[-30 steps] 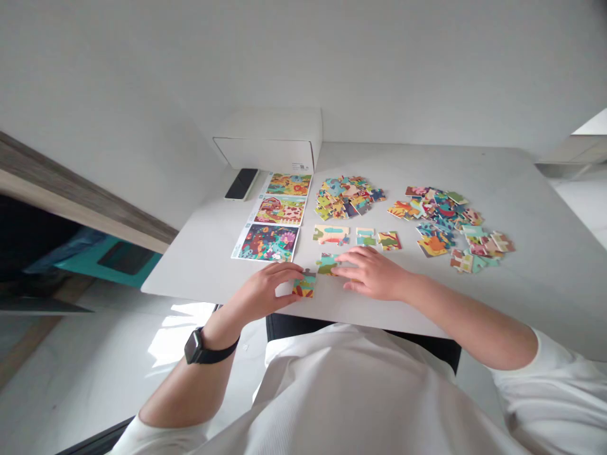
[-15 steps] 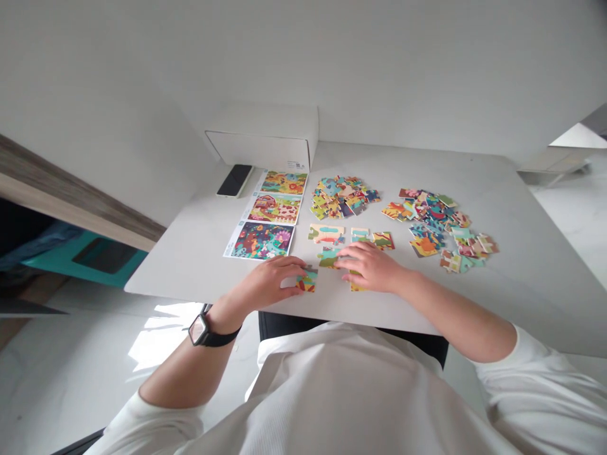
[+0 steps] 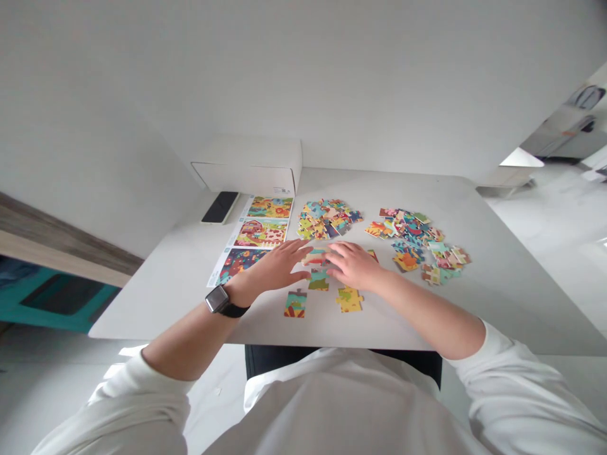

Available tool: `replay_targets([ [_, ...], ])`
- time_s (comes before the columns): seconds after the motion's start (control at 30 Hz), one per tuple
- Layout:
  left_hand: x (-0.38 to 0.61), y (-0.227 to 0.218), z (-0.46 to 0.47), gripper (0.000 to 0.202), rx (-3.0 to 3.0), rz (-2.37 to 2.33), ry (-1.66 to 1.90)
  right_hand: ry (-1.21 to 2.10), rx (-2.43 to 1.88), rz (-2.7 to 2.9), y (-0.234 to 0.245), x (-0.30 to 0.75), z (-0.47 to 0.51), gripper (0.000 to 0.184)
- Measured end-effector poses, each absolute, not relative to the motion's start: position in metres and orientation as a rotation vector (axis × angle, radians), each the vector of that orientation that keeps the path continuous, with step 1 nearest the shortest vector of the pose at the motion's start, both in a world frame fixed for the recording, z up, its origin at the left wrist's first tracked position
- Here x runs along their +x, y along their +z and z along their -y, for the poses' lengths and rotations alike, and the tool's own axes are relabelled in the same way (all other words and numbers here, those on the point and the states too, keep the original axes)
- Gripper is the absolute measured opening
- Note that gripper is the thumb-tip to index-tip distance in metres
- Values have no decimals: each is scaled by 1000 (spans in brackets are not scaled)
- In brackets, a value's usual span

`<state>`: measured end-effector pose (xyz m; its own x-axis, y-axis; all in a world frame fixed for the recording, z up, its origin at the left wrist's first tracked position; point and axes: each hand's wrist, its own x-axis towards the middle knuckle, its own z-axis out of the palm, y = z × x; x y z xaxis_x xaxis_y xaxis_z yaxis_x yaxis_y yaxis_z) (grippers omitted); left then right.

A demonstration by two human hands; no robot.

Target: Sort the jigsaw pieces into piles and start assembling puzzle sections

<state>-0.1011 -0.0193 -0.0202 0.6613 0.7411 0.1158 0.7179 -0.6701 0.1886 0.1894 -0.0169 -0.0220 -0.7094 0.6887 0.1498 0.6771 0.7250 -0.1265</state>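
My left hand (image 3: 281,265), with a watch (image 3: 219,299) on the wrist, has its fingers stretched out and thumb apart. Its fingertips are at the left side of a joined beige-and-red puzzle section (image 3: 313,256). Across from it, my right hand (image 3: 355,265) has its fingers spread at the section's right side, partly covering it. Just below lies a green-and-blue puzzle piece (image 3: 318,280), between thumb and fingers of both hands. Closer to me are a teal piece with red shapes (image 3: 294,304) and a yellow piece (image 3: 349,299). A red-edged piece (image 3: 373,254) is partly hidden behind my right hand.
Picture sheets (image 3: 260,232) lie on the left of the white table (image 3: 165,303), beside a phone (image 3: 220,207). A white box (image 3: 244,177) stands behind them. One puzzle pile (image 3: 327,218) is at the back middle, another (image 3: 410,230) to the right.
Both hands have moved away from my body, off the nearer pieces and up to the joined section. The teal and yellow pieces now lie uncovered. The view has shifted.
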Motion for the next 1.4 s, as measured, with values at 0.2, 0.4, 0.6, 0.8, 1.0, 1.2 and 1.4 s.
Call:
replay_targets([
  [0.2, -81, -12, -47, 80, 2652, -1473, 359, 49, -1505, 2573, -10, 190, -39, 63],
  [0.4, -75, -20, -90, 85, 2646, -1287, 279, 156, -1615, 2648, -9, 184, -77, 81],
  [0.6, -77, -24, -105, 76, 2605, -1297, 333, 162, -1537, 2603, -19, 186, -96, 68],
  [0.8, -74, -22, -126, 74, 2589, -1366, 278, 117, -1553, 2580, -19, 186, -116, 66],
  [1.0, -72, -25, -142, 75, 2583, -1377, 301, 97, -1572, 2566, -18, 185, -130, 68],
  [1.2, -73, -25, -141, 73, 2632, -1413, 349, 113, -1553, 2564, -13, 186, -132, 70],
  [1.4, -81, -9, -113, 67, 2659, -1413, 485, 75, -1289, 2547, -5, 196, -97, 44],
])
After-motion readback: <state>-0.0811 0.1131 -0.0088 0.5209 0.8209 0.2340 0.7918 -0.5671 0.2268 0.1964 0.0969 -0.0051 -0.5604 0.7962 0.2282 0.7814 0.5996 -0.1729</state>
